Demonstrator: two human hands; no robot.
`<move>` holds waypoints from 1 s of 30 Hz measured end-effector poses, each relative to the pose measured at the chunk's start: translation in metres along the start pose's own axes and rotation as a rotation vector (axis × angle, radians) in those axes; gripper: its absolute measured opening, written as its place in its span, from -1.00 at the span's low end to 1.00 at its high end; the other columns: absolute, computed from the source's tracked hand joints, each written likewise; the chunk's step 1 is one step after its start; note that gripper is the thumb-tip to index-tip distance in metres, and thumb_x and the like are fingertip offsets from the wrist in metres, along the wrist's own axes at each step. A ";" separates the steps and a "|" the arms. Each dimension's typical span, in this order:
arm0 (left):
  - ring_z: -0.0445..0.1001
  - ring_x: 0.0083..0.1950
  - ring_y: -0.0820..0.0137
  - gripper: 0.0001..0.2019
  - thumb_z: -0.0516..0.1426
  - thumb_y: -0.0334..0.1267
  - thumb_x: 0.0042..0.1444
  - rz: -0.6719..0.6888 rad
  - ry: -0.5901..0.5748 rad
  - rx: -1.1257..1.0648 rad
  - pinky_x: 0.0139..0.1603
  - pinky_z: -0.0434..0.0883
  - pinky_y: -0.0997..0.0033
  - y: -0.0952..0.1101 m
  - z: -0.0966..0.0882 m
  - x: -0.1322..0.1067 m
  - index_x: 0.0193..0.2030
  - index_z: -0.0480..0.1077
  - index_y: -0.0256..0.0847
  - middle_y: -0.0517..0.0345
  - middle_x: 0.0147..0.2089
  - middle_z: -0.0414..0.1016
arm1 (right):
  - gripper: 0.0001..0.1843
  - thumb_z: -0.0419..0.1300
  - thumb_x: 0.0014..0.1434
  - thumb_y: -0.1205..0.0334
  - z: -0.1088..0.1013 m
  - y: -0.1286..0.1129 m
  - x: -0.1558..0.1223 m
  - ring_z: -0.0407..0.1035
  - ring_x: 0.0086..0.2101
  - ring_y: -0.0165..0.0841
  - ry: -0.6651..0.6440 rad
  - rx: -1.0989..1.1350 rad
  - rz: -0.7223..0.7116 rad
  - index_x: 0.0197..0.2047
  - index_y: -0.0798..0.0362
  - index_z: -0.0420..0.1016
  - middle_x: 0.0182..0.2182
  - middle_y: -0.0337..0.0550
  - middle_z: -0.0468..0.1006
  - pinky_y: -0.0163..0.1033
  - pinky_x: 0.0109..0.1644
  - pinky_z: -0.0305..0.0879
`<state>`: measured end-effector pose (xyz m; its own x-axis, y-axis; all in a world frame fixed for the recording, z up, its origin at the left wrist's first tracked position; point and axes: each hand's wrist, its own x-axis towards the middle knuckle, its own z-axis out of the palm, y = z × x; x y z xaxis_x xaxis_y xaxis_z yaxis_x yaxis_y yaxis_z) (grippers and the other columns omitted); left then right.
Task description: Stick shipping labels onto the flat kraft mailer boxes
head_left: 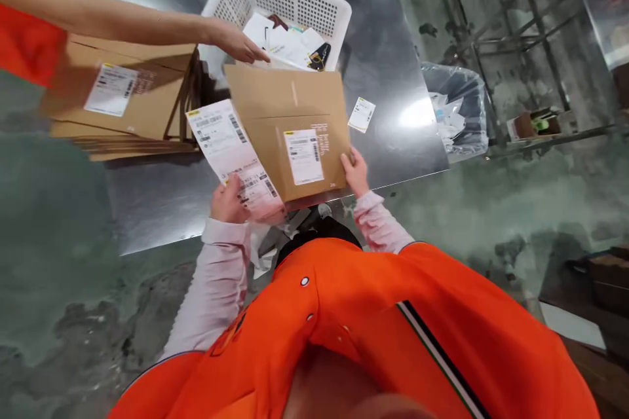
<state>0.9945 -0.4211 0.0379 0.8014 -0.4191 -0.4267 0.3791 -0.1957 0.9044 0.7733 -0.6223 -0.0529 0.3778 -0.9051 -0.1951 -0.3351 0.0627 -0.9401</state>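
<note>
A flat brown cardboard box with a white shipping label lies on the shiny metal table in front of me. My right hand grips its near right corner. My left hand is closed on a long white printed paper sheet at the box's left edge. A co-worker's bare arm reaches in from the left, and that person's hand hovers at the box's far edge.
A white plastic basket with papers and small items stands behind the box. A stack of flat cardboard boxes lies at left. A small loose label lies on the table at right. Beyond the table edge stand a bagged bin and a metal rack.
</note>
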 end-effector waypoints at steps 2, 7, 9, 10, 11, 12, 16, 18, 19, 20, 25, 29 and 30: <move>0.61 0.02 0.12 -0.58 0.34 0.02 0.04 -0.009 -0.007 -0.072 0.03 0.59 0.14 -0.005 0.010 -0.012 -0.15 0.49 -0.30 -0.05 -0.08 0.64 | -0.06 0.05 0.23 -0.36 -0.055 0.017 0.009 0.40 0.19 -0.19 0.103 -0.013 -0.005 0.34 0.30 0.32 0.23 0.22 0.46 -0.12 0.34 0.31; 0.61 -0.03 0.21 -0.46 0.50 -0.02 -0.35 0.016 -0.047 -0.158 0.04 0.56 0.30 -0.015 0.014 -0.023 -0.22 0.54 -0.22 0.03 -0.13 0.65 | -0.11 0.23 0.18 -0.19 -0.116 0.016 0.034 0.31 0.21 0.02 0.170 -0.531 0.204 0.34 0.33 0.31 0.23 0.38 0.39 0.15 0.32 0.22; 0.62 -0.09 0.22 -0.45 0.49 0.03 -0.33 0.002 -0.042 -0.131 -0.02 0.57 0.29 -0.020 0.013 -0.029 -0.20 0.56 -0.22 0.03 -0.14 0.66 | -0.03 0.40 0.03 -0.16 -0.088 -0.006 0.031 0.31 0.18 0.07 0.023 -0.612 0.114 0.34 0.29 0.32 0.23 0.39 0.38 0.20 0.29 0.23; 0.62 -0.13 0.21 -0.44 0.47 0.08 -0.31 -0.009 -0.041 -0.101 -0.06 0.58 0.26 -0.022 0.013 -0.033 -0.20 0.56 -0.22 0.03 -0.16 0.66 | 0.02 0.47 -0.06 -0.16 -0.065 -0.018 0.024 0.35 0.13 0.04 -0.132 -0.545 0.029 0.33 0.25 0.34 0.20 0.34 0.41 0.17 0.26 0.27; 0.62 -0.18 0.20 -0.43 0.46 0.12 -0.31 -0.024 -0.049 -0.059 -0.10 0.58 0.24 -0.024 0.012 -0.037 -0.21 0.57 -0.23 0.03 -0.21 0.65 | 0.06 0.52 -0.15 -0.16 -0.038 -0.031 0.013 0.40 0.06 -0.02 -0.342 -0.409 -0.053 0.32 0.20 0.36 0.15 0.26 0.46 0.10 0.21 0.34; 0.61 -0.22 0.18 -0.41 0.45 0.16 -0.33 -0.039 -0.077 -0.006 -0.14 0.58 0.21 -0.025 0.012 -0.039 -0.25 0.57 -0.25 0.02 -0.26 0.65 | 0.09 0.54 -0.21 -0.17 -0.011 -0.042 0.000 0.44 0.00 -0.09 -0.552 -0.234 -0.096 0.32 0.14 0.36 0.11 0.16 0.51 0.03 0.14 0.41; 0.60 -0.13 0.13 -0.35 0.50 0.13 -0.46 -0.015 -0.221 0.089 -0.02 0.54 0.18 -0.020 0.004 -0.042 -0.25 0.58 -0.28 -0.07 -0.18 0.66 | -0.27 0.30 0.10 -0.29 0.070 -0.070 -0.060 0.52 -0.06 -0.18 -0.747 0.195 -0.026 0.09 0.14 0.52 -0.01 0.04 0.62 -0.09 0.05 0.47; 0.59 -0.10 0.15 -0.33 0.49 0.14 -0.45 0.028 -0.159 0.034 0.00 0.52 0.20 -0.016 -0.003 -0.039 -0.22 0.58 -0.28 -0.08 -0.13 0.65 | -0.39 0.28 0.13 -0.26 0.084 -0.076 -0.075 0.54 -0.12 -0.18 -0.767 0.147 -0.003 -0.07 0.17 0.59 -0.11 0.04 0.66 -0.08 0.02 0.48; 0.58 -0.15 0.18 -0.35 0.48 0.16 -0.45 0.024 -0.115 0.020 -0.04 0.51 0.21 -0.016 -0.006 -0.038 -0.26 0.57 -0.29 -0.07 -0.18 0.65 | -0.41 0.34 0.09 -0.21 0.086 -0.079 -0.076 0.55 -0.15 -0.18 -0.797 0.106 -0.009 -0.09 0.17 0.60 -0.14 0.02 0.67 -0.09 -0.01 0.48; 0.56 -0.22 0.21 -0.37 0.47 0.17 -0.45 0.007 -0.087 0.025 -0.10 0.50 0.23 -0.017 -0.008 -0.037 -0.32 0.56 -0.29 -0.04 -0.26 0.64 | -0.43 0.40 0.04 -0.16 0.086 -0.083 -0.073 0.55 -0.16 -0.18 -0.815 0.067 -0.026 -0.08 0.16 0.61 -0.15 -0.01 0.68 -0.11 -0.03 0.49; 0.41 -0.40 0.38 -0.52 0.42 0.11 -0.34 -0.048 -0.012 0.083 -0.31 0.38 0.39 -0.036 -0.002 -0.045 -0.48 0.51 -0.29 0.11 -0.46 0.53 | -0.75 0.33 0.19 0.12 0.081 -0.114 -0.039 0.57 -0.24 -0.25 -0.808 -0.190 -0.247 -0.13 0.09 0.71 -0.24 -0.10 0.71 -0.21 -0.12 0.45; 0.19 -0.54 0.53 -0.50 0.38 0.05 -0.22 -0.046 0.254 0.051 -0.49 0.19 0.50 -0.051 0.015 -0.050 -0.69 0.18 -0.20 0.30 -0.67 0.24 | -0.79 0.35 0.18 0.15 0.086 -0.122 -0.033 0.58 -0.25 -0.23 -0.761 -0.336 -0.336 -0.17 0.06 0.73 -0.26 -0.10 0.71 -0.19 -0.12 0.43; 0.19 -0.54 0.53 -0.50 0.39 0.01 -0.23 -0.055 0.281 0.035 -0.49 0.19 0.51 -0.053 0.017 -0.048 -0.67 0.16 -0.20 0.32 -0.67 0.22 | -0.79 0.36 0.17 0.14 0.089 -0.121 -0.031 0.57 -0.26 -0.24 -0.749 -0.332 -0.334 -0.18 0.05 0.72 -0.27 -0.10 0.71 -0.19 -0.13 0.43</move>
<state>0.9276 -0.4059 0.0105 0.8788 -0.1458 -0.4544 0.4131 -0.2441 0.8774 0.8789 -0.5647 0.0419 0.9277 -0.3341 -0.1666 -0.2960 -0.3864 -0.8735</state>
